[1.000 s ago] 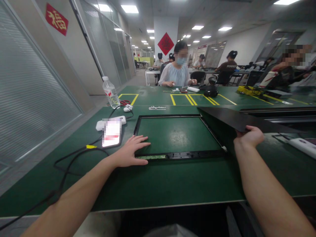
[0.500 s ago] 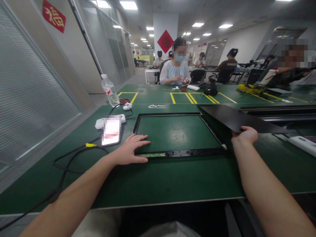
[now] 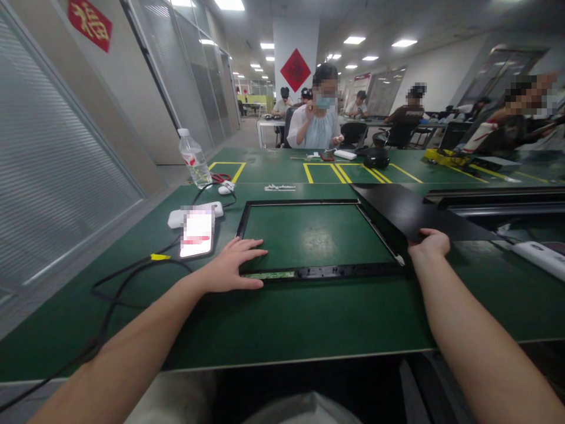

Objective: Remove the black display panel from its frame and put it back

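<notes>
A black rectangular frame [image 3: 348,271] lies flat on the green table, with a green circuit strip [image 3: 271,275] along the left part of its near side. My left hand [image 3: 233,265] rests on the frame's near left corner, fingers spread. At the right, my right hand [image 3: 430,242] grips the near edge of a thin black panel [image 3: 397,209]. The panel is tilted beside the frame's right side, its far left corner close to the frame's far right corner. The fingers under the panel are hidden.
Left of the frame are a lit phone [image 3: 196,232], a white power bank [image 3: 176,217], black cables [image 3: 115,294] and a water bottle [image 3: 194,159]. Small white parts [image 3: 279,188] lie beyond it. Black rails [image 3: 507,200] and a white device [image 3: 541,259] are at right. A masked person [image 3: 320,121] sits opposite.
My right hand and the panel's near edge have shifted slightly left and down. My left hand stays on the frame. The person opposite has raised a hand towards the face.
</notes>
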A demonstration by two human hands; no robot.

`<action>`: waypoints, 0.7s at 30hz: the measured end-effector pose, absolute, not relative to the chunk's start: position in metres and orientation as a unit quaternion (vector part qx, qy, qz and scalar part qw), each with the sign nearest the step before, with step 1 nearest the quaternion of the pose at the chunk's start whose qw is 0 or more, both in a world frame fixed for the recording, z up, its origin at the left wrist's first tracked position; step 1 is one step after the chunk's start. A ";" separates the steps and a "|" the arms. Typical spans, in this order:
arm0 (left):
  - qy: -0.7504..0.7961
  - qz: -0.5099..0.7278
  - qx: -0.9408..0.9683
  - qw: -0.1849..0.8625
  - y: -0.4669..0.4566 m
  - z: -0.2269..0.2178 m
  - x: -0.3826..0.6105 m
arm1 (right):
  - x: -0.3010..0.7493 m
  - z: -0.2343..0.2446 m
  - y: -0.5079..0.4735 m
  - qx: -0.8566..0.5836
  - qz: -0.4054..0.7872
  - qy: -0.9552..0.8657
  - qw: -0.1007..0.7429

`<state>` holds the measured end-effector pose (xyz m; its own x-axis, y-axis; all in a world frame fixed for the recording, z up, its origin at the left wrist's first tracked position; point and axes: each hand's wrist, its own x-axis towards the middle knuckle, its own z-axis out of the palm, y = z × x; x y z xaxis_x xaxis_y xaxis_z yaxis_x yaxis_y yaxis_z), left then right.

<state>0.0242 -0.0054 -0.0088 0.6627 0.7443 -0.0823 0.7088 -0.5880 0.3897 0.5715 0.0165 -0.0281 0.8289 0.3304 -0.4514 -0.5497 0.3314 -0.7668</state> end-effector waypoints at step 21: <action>0.392 0.078 0.894 0.204 -0.004 -0.012 0.020 | 0.566 -0.017 0.006 -0.510 0.350 0.108 0.778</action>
